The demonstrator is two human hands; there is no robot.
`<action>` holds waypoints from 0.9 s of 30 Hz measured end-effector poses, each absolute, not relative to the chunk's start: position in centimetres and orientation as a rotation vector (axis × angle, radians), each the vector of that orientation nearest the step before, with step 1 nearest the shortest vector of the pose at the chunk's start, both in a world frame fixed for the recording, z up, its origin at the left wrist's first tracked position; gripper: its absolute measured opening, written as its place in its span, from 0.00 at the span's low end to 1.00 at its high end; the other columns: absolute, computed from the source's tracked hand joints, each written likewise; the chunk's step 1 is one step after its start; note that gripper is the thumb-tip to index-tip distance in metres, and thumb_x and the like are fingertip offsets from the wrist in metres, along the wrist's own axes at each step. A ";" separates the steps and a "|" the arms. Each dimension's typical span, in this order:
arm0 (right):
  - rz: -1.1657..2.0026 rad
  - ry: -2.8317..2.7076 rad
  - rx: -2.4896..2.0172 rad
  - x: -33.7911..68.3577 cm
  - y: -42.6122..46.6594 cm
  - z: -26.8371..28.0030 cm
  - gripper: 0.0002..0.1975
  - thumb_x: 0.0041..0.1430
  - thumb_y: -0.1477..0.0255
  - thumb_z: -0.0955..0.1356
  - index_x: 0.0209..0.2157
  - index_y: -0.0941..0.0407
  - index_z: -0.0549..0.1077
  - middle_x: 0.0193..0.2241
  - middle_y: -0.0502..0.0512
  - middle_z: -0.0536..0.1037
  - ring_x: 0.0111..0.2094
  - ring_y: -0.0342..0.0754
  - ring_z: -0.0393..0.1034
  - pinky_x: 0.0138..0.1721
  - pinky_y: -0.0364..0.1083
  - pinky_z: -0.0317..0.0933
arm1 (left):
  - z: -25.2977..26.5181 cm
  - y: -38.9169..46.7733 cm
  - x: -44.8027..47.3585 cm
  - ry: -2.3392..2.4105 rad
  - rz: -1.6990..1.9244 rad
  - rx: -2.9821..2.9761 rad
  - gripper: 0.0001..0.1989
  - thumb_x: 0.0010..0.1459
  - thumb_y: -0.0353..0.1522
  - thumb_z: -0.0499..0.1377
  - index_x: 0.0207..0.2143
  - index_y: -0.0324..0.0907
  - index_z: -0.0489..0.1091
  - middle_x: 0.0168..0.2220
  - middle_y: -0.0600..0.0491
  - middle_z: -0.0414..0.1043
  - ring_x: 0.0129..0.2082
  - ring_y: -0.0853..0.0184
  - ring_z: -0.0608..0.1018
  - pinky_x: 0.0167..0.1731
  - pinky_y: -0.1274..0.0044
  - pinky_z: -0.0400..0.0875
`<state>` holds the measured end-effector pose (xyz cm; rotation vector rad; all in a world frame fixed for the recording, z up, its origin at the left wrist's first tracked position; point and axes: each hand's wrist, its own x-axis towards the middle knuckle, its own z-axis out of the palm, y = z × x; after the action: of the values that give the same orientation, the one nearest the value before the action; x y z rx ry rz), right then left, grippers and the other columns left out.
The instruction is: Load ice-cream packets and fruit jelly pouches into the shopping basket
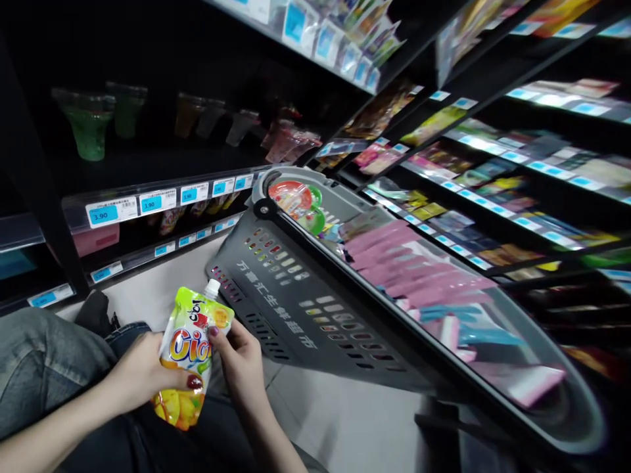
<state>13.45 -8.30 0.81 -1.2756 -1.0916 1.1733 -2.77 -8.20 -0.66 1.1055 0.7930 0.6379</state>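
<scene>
Knee: denim-clad leg [39, 361] at 8 o'clock of the view, under the forearms.
Price tags: strip of blue-and-white labels [158, 200] along the shelf edge at 10 o'clock, two reading 3.90.
Cups: green and brown jelly cups [91, 125] on the dark shelf above the labels, blurred.
Left hand: left hand [142, 374] at 7 o'clock, fingers wrapped behind the pouch, thumb pressed across its front.
Pouch: yellow-green spouted drink pouch [190, 351] with a white cap, upright and slightly tilted, held between both hands above the lap, just at 9 o'clock of the basket.
Right hand: right hand [244, 361] at the pouch's 3 o'clock, fingertips pinching its upper right edge, other fingers curled.
Basket: grey shopping basket [305, 309] on the floor, its wall near the right hand; pink packets [409, 263] and round jelly cups [296, 197] lie inside.
Right shelves: rows of snack packs [493, 171] from 1 to 3 o'clock, blurred.
</scene>
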 end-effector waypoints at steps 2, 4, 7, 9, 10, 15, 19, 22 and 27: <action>1.199 -1.089 -1.240 13.4 -8.4 0.5 0.16 0.45 0.61 0.71 0.33 0.58 0.73 0.33 0.57 0.75 0.34 0.50 0.69 0.37 0.47 0.65 | -1.1 -8.2 -2.9 0.842 0.641 1.193 0.16 0.43 0.36 0.64 0.33 0.35 0.71 0.32 0.50 0.74 0.33 0.61 0.75 0.32 0.77 0.68; 1.260 -1.054 -1.180 13.2 -8.4 0.2 0.17 0.46 0.61 0.70 0.36 0.57 0.72 0.36 0.57 0.75 0.37 0.50 0.69 0.40 0.48 0.64 | -1.4 -8.3 -2.9 0.913 0.640 1.239 0.15 0.44 0.37 0.63 0.33 0.36 0.71 0.31 0.50 0.74 0.33 0.61 0.75 0.31 0.77 0.68; 1.427 -0.883 -1.050 12.6 -8.5 -0.2 0.19 0.44 0.62 0.72 0.38 0.56 0.70 0.37 0.57 0.74 0.36 0.50 0.70 0.38 0.48 0.65 | -1.6 -8.5 -2.8 0.963 0.659 1.230 0.16 0.43 0.36 0.63 0.34 0.35 0.71 0.32 0.49 0.73 0.34 0.60 0.74 0.33 0.76 0.67; 1.523 -0.726 -0.990 12.4 -8.5 -0.3 0.18 0.44 0.65 0.72 0.38 0.56 0.70 0.34 0.56 0.75 0.31 0.47 0.70 0.33 0.45 0.65 | -1.6 -8.7 -2.7 0.907 0.696 1.159 0.20 0.43 0.38 0.64 0.38 0.36 0.70 0.36 0.48 0.73 0.39 0.60 0.73 0.38 0.76 0.67; 1.548 -0.656 -0.972 12.3 -8.5 -0.2 0.17 0.45 0.66 0.72 0.37 0.57 0.70 0.32 0.55 0.75 0.29 0.46 0.69 0.30 0.44 0.64 | -1.6 -8.8 -2.6 0.844 0.695 1.069 0.22 0.45 0.40 0.63 0.41 0.37 0.69 0.39 0.48 0.72 0.41 0.60 0.72 0.40 0.75 0.66; 1.697 -0.391 -0.780 12.3 -8.7 1.2 0.09 0.44 0.73 0.72 0.29 0.59 0.69 0.18 0.46 0.66 0.17 0.36 0.59 0.18 0.36 0.55 | -2.1 -9.4 -2.1 0.316 0.475 0.547 0.27 0.50 0.49 0.57 0.43 0.36 0.66 0.40 0.44 0.68 0.36 0.62 0.72 0.30 0.71 0.69; 1.879 -0.294 -0.494 11.7 -9.2 2.2 0.09 0.45 0.72 0.71 0.28 0.58 0.68 0.17 0.44 0.60 0.15 0.33 0.52 0.17 0.34 0.52 | -2.1 -10.1 -1.5 0.305 0.373 0.581 0.24 0.41 0.33 0.67 0.42 0.36 0.68 0.35 0.50 0.69 0.35 0.69 0.71 0.34 0.80 0.66; 1.861 -0.424 -0.524 11.7 -9.3 2.1 0.17 0.38 0.64 0.73 0.32 0.57 0.71 0.22 0.49 0.67 0.22 0.38 0.61 0.25 0.39 0.61 | -1.6 -10.7 -1.2 0.349 0.388 0.683 0.25 0.37 0.33 0.69 0.40 0.34 0.71 0.35 0.48 0.71 0.39 0.66 0.72 0.40 0.79 0.65; 1.774 -0.510 -0.814 13.0 -8.9 2.0 0.21 0.46 0.59 0.69 0.40 0.57 0.73 0.35 0.56 0.74 0.34 0.48 0.68 0.41 0.48 0.62 | -1.7 -11.0 -0.9 0.553 0.439 0.649 0.26 0.40 0.38 0.67 0.40 0.31 0.68 0.33 0.45 0.73 0.31 0.63 0.75 0.29 0.74 0.71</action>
<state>13.01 -8.88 1.99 -0.8136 -0.5103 1.7742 -0.93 -11.00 -1.68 0.6487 0.5527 0.4394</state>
